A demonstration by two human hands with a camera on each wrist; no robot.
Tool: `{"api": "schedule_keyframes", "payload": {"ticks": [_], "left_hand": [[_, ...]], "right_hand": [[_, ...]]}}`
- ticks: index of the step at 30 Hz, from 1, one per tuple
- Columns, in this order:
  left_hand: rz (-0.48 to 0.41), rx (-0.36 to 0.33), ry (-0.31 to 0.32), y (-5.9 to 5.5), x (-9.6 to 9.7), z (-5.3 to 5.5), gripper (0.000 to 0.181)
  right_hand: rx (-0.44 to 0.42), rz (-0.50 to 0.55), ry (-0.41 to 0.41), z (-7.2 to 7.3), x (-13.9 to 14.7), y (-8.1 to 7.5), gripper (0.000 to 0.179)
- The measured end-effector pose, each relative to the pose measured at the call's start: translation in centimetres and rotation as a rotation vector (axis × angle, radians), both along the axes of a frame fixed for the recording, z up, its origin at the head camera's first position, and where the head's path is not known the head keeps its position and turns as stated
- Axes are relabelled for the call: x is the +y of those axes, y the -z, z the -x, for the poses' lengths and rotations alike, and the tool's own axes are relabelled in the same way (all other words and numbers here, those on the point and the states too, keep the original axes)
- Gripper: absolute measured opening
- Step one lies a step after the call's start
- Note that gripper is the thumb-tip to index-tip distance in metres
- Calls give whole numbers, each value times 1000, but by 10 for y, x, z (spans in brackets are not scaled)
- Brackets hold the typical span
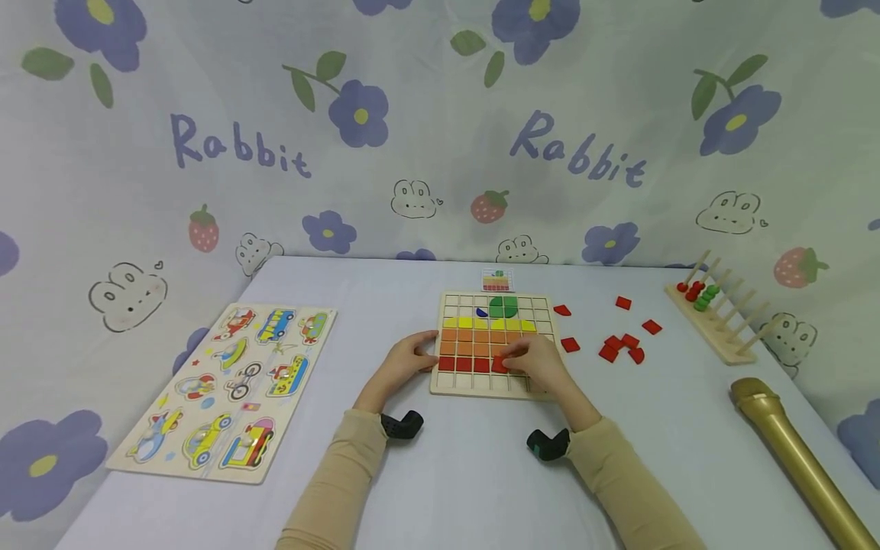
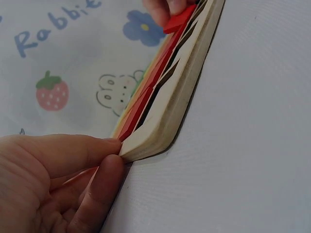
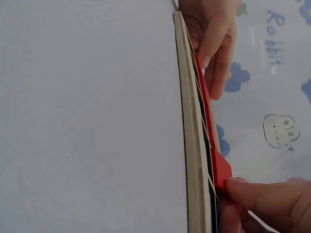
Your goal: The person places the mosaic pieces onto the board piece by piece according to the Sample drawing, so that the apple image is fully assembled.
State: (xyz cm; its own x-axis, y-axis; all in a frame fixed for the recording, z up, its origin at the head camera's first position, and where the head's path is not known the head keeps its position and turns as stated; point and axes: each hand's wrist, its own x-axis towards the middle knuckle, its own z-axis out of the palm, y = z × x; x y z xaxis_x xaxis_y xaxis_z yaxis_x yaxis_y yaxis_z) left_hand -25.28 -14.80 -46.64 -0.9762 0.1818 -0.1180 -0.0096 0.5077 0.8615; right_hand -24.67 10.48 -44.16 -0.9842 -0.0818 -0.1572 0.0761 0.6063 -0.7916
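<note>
A wooden grid board (image 1: 481, 387) lies on the table, with colored tiles in rows. My left hand (image 1: 402, 363) holds the board's left edge, thumb and forefinger meeting at its corner in the left wrist view. Between the right hand's (image 1: 539, 363) thumb and fingers is a red square tile (image 1: 499, 365), tilted over the grid in the right wrist view (image 3: 222, 171). It stands at the end of a row of red tiles (image 1: 455, 364). Above that row run orange tiles (image 1: 474, 336), yellow tiles (image 1: 466, 323), green pieces (image 1: 503, 307) and a small blue piece (image 1: 482, 312).
Several loose red pieces (image 1: 612, 347) are scattered right of the board. A small pattern card (image 1: 497, 279) is behind it. At left lies a vehicle puzzle board (image 1: 227, 389). A peg stand with beads (image 1: 715, 325) and a gold microphone (image 1: 791, 443) are at right.
</note>
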Motion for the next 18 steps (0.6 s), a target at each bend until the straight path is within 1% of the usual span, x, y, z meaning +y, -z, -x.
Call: {"api": "schedule_keyframes", "payload": {"ticks": [4, 7, 9, 11, 15, 17, 18], "left_hand": [[2, 1, -1, -1, 1, -1, 54], [-6, 0, -4, -2, 1, -1, 55], [-10, 0, -5, -1, 1, -1, 55], [-10, 0, -9, -2, 1, -2, 55], [-8, 0, -11, -2, 1, -2, 55], [-6, -1, -9, -3, 1, -2, 55], [-4, 1, -8, -3, 0, -2, 55]], "right_hand": [[29, -78, -47, -1, -4, -1, 10], [52, -112, -64, -2, -6, -1, 8], [60, -115, -65, -3, -7, -1, 6], [63, -98, -72, -2, -5, -1, 5], [96, -50, -70, 2, 9, -5, 12], [122, -49, -47, 6, 24, -10, 17], [128, -60, -23, 8, 32, -13, 19]]}}
